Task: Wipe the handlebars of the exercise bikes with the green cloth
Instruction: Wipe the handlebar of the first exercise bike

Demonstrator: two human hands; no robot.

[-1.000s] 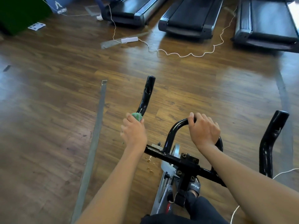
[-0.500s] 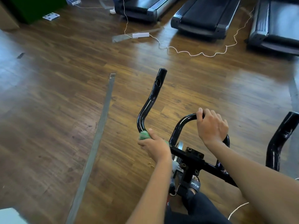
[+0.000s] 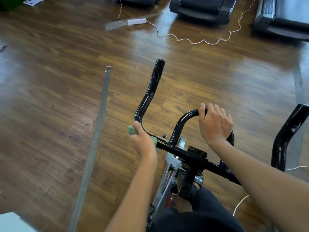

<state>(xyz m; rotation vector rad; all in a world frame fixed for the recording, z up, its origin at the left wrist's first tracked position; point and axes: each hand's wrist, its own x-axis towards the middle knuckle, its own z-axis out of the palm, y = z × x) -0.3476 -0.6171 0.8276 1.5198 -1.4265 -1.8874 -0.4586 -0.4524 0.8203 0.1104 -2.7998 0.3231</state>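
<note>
Green cloth (image 3: pixel 132 130) gripped on handlebar (image 3: pixel 151 92) by left hand (image 3: pixel 144 142); right hand (image 3: pixel 214 124) clasps loop (image 3: pixel 182 121).

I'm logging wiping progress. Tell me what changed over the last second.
The left hand, gripping the green cloth, slid down the left handlebar horn from its upright stretch, round the bend, to the start of the crossbar. Nothing was taken up or let go. The right hand stayed clamped on the centre loop.
</note>
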